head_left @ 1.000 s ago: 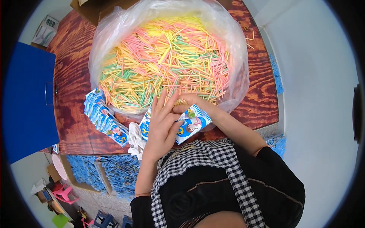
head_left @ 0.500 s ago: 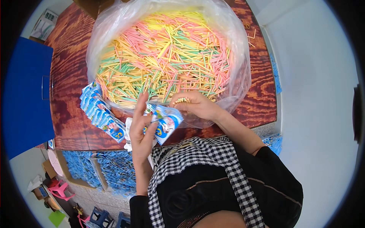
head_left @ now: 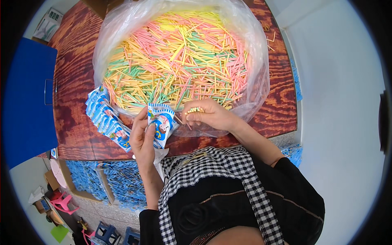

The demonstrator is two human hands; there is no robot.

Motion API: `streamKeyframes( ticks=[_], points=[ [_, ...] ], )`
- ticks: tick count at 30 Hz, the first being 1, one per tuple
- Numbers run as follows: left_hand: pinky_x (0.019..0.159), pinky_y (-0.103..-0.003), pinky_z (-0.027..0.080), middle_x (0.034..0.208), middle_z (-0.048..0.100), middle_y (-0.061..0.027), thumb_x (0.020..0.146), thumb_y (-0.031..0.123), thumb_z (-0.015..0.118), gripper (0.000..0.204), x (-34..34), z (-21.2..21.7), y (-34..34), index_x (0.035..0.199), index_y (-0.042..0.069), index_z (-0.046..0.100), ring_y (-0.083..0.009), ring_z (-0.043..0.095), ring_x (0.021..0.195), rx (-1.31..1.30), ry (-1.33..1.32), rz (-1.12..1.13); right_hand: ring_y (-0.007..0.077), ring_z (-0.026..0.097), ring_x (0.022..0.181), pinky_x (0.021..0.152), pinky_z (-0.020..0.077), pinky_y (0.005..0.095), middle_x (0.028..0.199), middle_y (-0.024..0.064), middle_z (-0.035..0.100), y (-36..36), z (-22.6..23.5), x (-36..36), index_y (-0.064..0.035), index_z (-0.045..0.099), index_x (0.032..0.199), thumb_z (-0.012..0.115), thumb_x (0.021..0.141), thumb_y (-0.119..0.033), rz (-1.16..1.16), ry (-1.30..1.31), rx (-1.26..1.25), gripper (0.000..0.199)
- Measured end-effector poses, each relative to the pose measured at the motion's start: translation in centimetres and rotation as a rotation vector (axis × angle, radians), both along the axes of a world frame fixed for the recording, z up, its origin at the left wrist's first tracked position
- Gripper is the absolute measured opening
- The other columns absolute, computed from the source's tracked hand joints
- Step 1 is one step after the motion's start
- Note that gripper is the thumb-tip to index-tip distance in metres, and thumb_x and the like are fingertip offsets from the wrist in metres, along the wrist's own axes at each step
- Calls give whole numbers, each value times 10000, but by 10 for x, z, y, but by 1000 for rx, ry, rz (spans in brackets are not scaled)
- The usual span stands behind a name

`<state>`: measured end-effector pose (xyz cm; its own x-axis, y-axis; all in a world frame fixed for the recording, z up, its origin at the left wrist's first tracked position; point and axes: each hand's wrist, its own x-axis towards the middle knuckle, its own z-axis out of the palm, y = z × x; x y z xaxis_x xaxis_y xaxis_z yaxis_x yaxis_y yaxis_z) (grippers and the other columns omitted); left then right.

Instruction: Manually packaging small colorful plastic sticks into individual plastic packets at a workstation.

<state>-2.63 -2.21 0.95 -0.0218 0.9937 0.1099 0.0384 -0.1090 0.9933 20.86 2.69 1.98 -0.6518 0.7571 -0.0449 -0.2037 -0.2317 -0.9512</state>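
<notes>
Between the thumb and fingers of my left hand [head_left: 143,136] is a small blue and white packet [head_left: 162,125], held upright with its printed side facing up. My right hand [head_left: 208,113] is closed around a bundle of thin candy sticks [head_left: 194,110], whose pale ends poke out by the thumb. A gap lies between the packet and that fist. Just beyond both hands, a large clear plastic bag [head_left: 261,77] gapes wide, full of loose pink, yellow and green sticks [head_left: 179,57]. Left of my left hand, several similar packets [head_left: 107,118] lie overlapped in a row.
The bag rests on a red-brown wood-grain table [head_left: 75,90]. A blue panel [head_left: 32,102] stands at the left edge, a white wall [head_left: 339,102] at the right. Below the table are trays heaped with blue packets [head_left: 124,183]. Stray sticks [head_left: 271,41] lie at the far right.
My left hand has gone from spread fingers to gripping the packet, which now stands more upright and slightly further left. My right hand keeps its bundle in nearly the same place.
</notes>
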Motion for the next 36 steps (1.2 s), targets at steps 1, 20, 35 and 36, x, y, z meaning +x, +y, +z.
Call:
streamKeyframes(
  ticks=[1, 20, 35, 36],
  points=[
    [913, -286, 420, 1339, 489, -150, 903, -2, 540, 151, 0, 0, 0, 1002, -77, 626, -171, 545, 1117, -11, 4, 5, 76, 560, 725, 603, 411, 215, 829, 10, 601, 0, 0, 0, -32, 623, 921, 545, 961, -182, 1, -1, 0, 174],
    [813, -231, 442, 1209, 562, -94, 904, -2, 548, 108, 4, 3, 2, 977, -54, 608, -113, 556, 980, -2, -5, -12, 82, 535, 723, 614, 414, 223, 828, 13, 594, -5, 0, -2, -23, 619, 925, 570, 947, -169, -17, -3, 22, 156],
    [842, -236, 413, 1147, 580, -80, 908, -8, 535, 110, 4, 3, 1, 983, -54, 601, -114, 546, 966, -18, 18, 10, 80, 520, 733, 627, 407, 227, 829, 13, 589, -5, 0, -2, -24, 623, 912, 574, 946, -189, -11, -18, 16, 176],
    [842, -236, 413, 1147, 580, -80, 908, -8, 535, 110, 4, 3, 1, 983, -54, 601, -114, 546, 966, -19, 18, 10, 81, 520, 731, 628, 407, 227, 827, 14, 588, -5, -1, -2, -23, 622, 910, 573, 947, -190, -11, -5, 19, 178]
  ],
)
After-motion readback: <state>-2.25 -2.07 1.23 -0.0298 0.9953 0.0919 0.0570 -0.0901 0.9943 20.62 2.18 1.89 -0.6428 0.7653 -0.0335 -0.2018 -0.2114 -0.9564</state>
